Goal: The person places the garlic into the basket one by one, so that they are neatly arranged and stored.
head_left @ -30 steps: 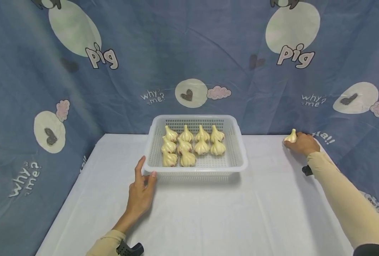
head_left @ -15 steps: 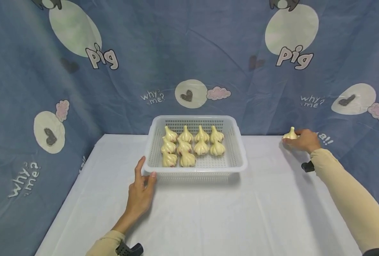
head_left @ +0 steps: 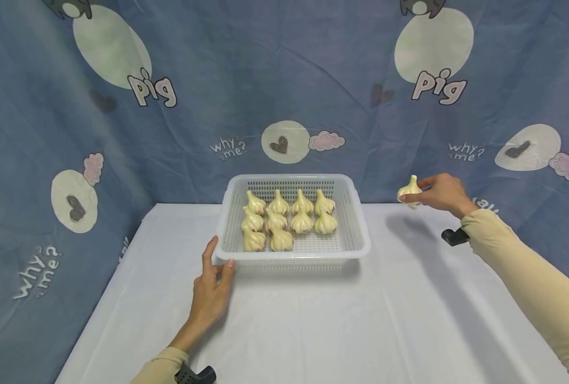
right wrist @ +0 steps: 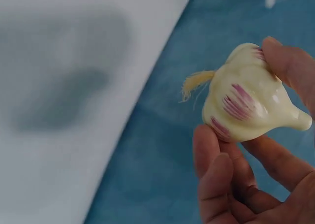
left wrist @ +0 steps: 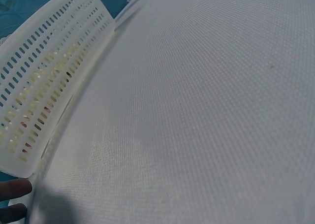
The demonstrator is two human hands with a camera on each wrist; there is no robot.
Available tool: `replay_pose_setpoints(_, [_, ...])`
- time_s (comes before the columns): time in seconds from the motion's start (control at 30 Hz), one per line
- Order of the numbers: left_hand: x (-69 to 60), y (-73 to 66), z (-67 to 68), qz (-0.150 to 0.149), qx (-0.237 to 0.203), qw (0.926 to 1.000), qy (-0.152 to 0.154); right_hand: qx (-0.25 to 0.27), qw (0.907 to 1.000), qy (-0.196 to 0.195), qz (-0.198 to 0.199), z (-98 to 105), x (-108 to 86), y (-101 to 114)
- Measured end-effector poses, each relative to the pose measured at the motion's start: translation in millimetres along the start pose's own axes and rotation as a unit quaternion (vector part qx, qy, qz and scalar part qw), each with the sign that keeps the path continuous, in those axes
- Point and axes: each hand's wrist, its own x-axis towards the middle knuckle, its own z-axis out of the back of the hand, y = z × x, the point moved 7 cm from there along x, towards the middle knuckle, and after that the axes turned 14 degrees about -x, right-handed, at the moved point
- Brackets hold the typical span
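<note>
My right hand (head_left: 443, 193) pinches a garlic bulb (head_left: 411, 191) between thumb and fingers, held above the table's back right. Close up in the right wrist view, the garlic bulb (right wrist: 246, 101) is cream-white with purple streaks, a stub of stem and a tuft of dry roots. At the front left corner of a white perforated plastic basket (head_left: 294, 255), my left hand (head_left: 211, 293) touches the rim with extended fingers and thumb. Several garlic bulbs (head_left: 301, 220) stand in rows inside that basket. In the left wrist view, fingertips (left wrist: 15, 188) show beside the basket's corner.
A white cloth covers the table (head_left: 323, 330). Right behind its back edge hangs a blue printed curtain (head_left: 284, 80), which also runs down the left and right sides. The basket floor (head_left: 315, 243) is bare at its front right.
My right hand has lifted the garlic bulb off the table's back right corner and carried it leftward and up. The left hand and the basket have stayed in place.
</note>
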Motion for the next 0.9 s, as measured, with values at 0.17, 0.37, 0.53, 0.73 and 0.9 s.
replay_pose_setpoints(0.17, [-0.5, -0.6, 1.2, -0.004, -0.003, 1.0, -0.002, 0.013, 0.9997, -0.003, 0.023, 6.5, -3.3, 38.5])
replay_pose_setpoints(0.37, [0.3, -0.8, 1.9, -0.006, -0.006, 1.0, 0.0, 0.021, 0.9987, -0.004, 0.046, 4.1, -6.6, 75.1])
replay_pose_setpoints(0.53, [0.3, -0.2, 2.0, -0.007, -0.005, 1.0, 0.0, 0.034, 0.9976, 0.013, 0.059, -0.6, -10.1, 99.5])
replay_pose_setpoints(0.73, [0.5, 0.4, 0.6, -0.005, -0.006, 1.0, 0.0, 0.053, 0.9949, 0.034, 0.079, -6.1, -12.3, 127.9])
replay_pose_setpoints(0.9, [0.0, 1.8, 0.6, 0.002, -0.004, 1.0, 0.0, 0.054, 0.9912, 0.048, 0.11, -17.3, -9.9, 147.7])
